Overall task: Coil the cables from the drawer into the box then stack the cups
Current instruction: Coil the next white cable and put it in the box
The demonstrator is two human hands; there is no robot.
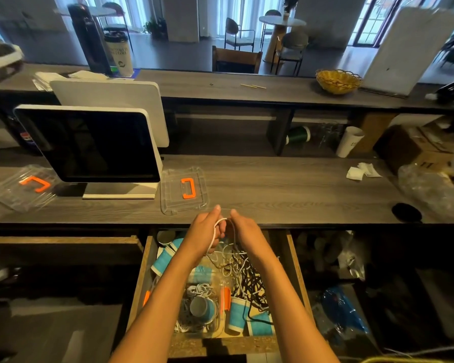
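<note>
Both hands are raised over the open wooden drawer [141,279]. My left hand [206,230] grips a loop of white cable [216,233] that trails down into the drawer. My right hand [243,227] pinches a grey cable [233,235] just beside it. Below lies a tangle of black and white cables [247,273]. A clear plastic box [219,323] with orange latches sits in the drawer front and holds coiled cables. Blue-and-white paper cups [237,314] lie scattered in the drawer, several on the left [163,260].
On the counter a clear lid with an orange handle [185,189] lies just beyond my hands; a second lid [24,187] lies left of the monitor [89,145]. Crumpled tissues [362,170] and a plastic bag [430,187] sit right. A wicker basket [337,81] stands on the upper ledge.
</note>
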